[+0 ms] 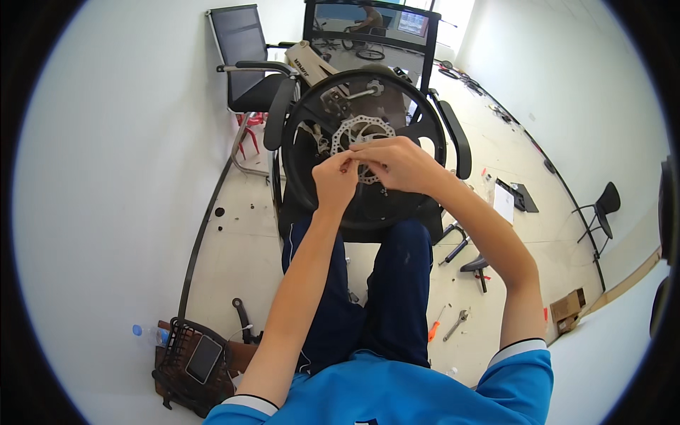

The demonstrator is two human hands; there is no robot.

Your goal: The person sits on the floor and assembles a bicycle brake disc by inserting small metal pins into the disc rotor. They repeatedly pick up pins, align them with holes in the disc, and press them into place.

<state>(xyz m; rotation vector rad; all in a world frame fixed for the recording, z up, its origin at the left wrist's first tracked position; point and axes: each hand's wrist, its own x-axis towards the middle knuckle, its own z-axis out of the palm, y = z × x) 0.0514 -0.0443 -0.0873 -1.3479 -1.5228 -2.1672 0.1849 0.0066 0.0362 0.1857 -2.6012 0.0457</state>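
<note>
The left hand (334,181) and the right hand (398,164) meet just on the near side of a metal brake disc (363,122), which lies at the middle of a black spoked wheel (419,129). The wheel rests on the seat of an office chair (281,113) in front of the person's knees, between the armrests. The left fingers curl inward and the right fingers reach across to them, so the tips come together; whether a small part is pinched between them I cannot tell. As far as it shows, the disc is already in place over the hub, but the hands cover its near part, so whether any bolts are in or tightened cannot be judged. No tool is seen in either hand: an orange-handled screwdriver (434,331) and an adjustable wrench (457,325) lie on the floor to the near right, the screwdriver left of the wrench. To the near left, a phone (204,358) lies on a black basket (172,350), with a crank arm (241,313) beside it on the right.
</note>
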